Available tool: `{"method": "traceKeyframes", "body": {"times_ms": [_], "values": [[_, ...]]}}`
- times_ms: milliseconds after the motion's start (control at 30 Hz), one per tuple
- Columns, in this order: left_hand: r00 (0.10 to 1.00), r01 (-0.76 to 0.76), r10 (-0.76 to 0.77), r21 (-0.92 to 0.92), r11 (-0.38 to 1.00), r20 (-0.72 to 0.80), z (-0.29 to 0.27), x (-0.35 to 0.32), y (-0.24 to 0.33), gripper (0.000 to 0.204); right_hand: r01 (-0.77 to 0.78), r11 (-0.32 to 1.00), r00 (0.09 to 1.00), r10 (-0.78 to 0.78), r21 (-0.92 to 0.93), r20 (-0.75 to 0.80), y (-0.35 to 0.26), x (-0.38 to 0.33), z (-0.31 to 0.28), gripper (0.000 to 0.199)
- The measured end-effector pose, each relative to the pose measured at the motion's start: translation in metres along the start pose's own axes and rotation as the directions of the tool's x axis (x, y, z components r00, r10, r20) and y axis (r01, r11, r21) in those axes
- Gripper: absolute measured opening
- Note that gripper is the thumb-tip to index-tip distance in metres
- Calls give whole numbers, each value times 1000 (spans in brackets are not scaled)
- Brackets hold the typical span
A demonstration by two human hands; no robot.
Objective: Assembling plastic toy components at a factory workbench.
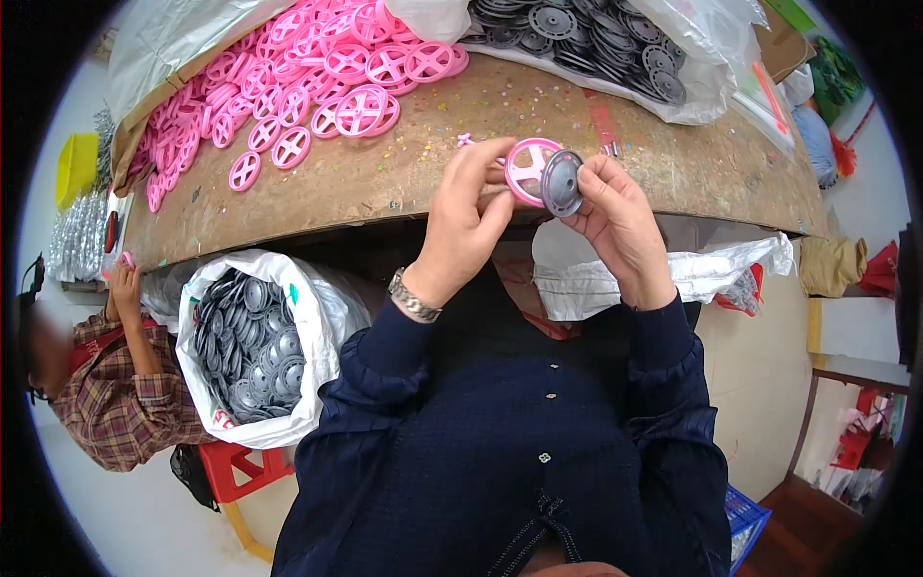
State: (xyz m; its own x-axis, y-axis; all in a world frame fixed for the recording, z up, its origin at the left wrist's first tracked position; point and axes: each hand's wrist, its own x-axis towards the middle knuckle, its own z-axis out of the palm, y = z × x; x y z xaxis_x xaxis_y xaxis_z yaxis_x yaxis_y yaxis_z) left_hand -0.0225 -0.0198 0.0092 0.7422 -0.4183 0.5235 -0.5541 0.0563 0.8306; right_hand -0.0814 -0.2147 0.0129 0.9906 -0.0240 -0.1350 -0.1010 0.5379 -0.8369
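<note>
Over the near edge of the table (385,188), the right hand (623,219) pinches a grey disc (560,185), which overlaps a pink wheel (526,173). The left hand (466,213) curls beside this wheel; whether it grips it, one cannot tell.

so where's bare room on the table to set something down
The brown wooden tabletop looks mostly bare between the pink plastic spoked wheels and the left hand, and right of the right hand, below the white plastic sack. The back is crowded with wheels and dark grey ridged discs.
</note>
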Motion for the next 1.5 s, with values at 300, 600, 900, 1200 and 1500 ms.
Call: {"method": "traceKeyframes", "body": {"times_ms": [300, 600, 900, 1200, 1500], "values": [[822, 544, -510, -617, 568, 255, -2, 1, 4, 45, 118, 971, 988, -136, -210, -72, 8, -1, 5, 12], [883, 469, -397, -474, 745, 250, 9, -5, 10, 40, 272, 938, 942, -305, -215, -140, 13, -1, 14, 13], [902, 433, -375, -463, 774, 215, 8, -4, 11, 34, 330, 793, 926, -376, -512, 14, 1, -11, 25, 26], [955, 272, -230, -240, 932, 187, 6, -4, 18, 22, 348, 700, 919, -385, -624, 81, -12, -21, 33, 13], [978, 193, -198, 83, 978, 63, 14, -5, 14, 19, 312, 686, 923, -383, -657, 39, 5, -12, 21, 9]]}}
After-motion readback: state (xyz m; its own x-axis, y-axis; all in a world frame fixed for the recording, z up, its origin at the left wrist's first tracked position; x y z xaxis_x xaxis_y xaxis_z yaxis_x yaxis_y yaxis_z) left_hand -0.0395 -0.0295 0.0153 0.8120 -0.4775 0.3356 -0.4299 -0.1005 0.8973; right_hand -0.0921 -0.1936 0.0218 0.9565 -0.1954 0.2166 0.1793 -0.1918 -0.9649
